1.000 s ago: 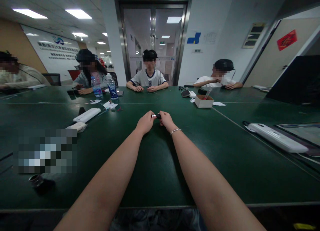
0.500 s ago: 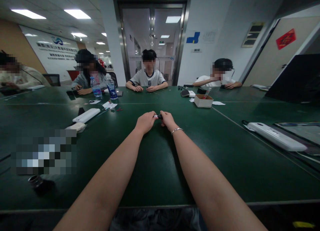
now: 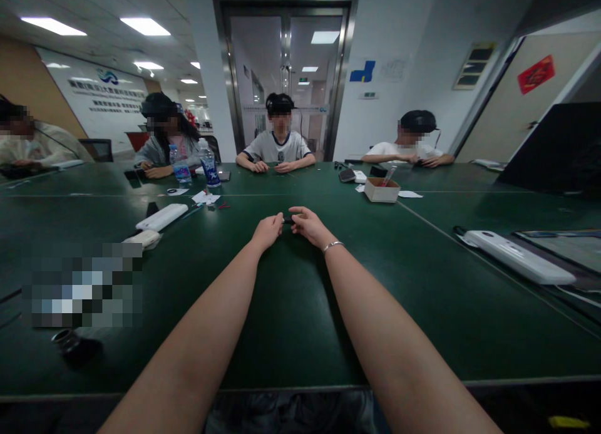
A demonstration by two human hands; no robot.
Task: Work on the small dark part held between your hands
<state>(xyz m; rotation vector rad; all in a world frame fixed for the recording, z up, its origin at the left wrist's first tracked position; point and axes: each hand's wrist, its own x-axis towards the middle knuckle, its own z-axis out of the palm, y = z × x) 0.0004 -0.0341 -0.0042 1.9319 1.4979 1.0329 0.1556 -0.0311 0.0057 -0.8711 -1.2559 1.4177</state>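
Observation:
Between my hands, above the green table, is a small slim stick-like thing [image 3: 288, 220] with a black end; its exact kind is too small to tell. The fingertips of my left hand [image 3: 268, 231] are closed on its left end and hide that part. My right hand [image 3: 308, 226] is at the black end, with its index finger raised and its fingers apart. Whether the right fingertips touch the black end is hard to see. A metal bracelet [image 3: 333, 245] is on my right wrist.
The green table [image 3: 291, 334] carries white power banks or similar slabs [image 3: 162, 217] on the left and a long white device [image 3: 519, 257] on the right. A small box [image 3: 382, 190], two bottles [image 3: 210, 165] and a dark round jar [image 3: 75, 346] stand on it. Several people sit opposite.
Both hands have shifted slightly left with the small thing. My right index finger has lifted and its grip has loosened. The silver part seen earlier is now mostly covered by my left fingers.

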